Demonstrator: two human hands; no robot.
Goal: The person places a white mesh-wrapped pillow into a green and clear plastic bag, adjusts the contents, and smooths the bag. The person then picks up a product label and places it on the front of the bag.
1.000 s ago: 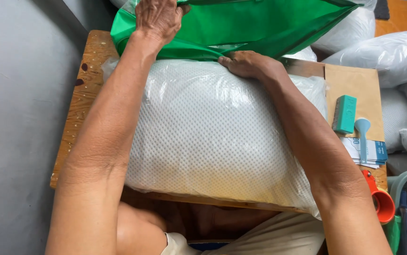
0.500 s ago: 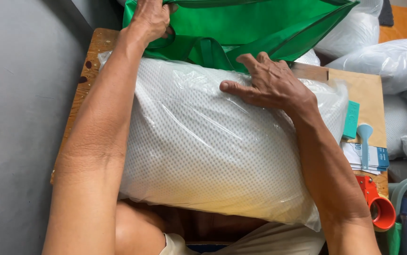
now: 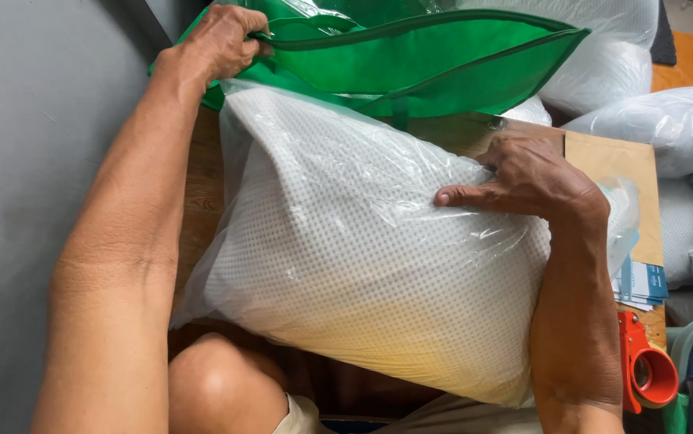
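As viewed from above over both forearms, noted as follows. Left hand (image 3: 218, 40) closed in a fist on the near rim of a green fabric bag (image 3: 443, 64), holding its mouth lifted and gaping. Right hand (image 3: 523, 181) spread flat, fingers extended, pressing on the upper right part of a white dotted pillow (image 3: 362, 273) sealed in clear plastic film; gripping nothing, only bearing down. Pillow found between the two forearms, tilted, far end touching the bag's lower lip just below the left hand, near end hanging off the desk (image 3: 612, 165) above a bare knee (image 3: 218, 386). Not inside the bag; far corner merely at the opening. Judged to be the stage of bringing the pillow's end to the bag mouth, with entry not yet made. Judged to call next for a wide-held mouth on the left side and a steady forward push from the right, with care against the slippery film sliding under the palm and the rim folding inward. To the right of the right hand: paper leaflets (image 3: 640, 281), an orange tape dispenser (image 3: 648, 370), and further wrapped pillows (image 3: 668, 128) beyond the desk edge.
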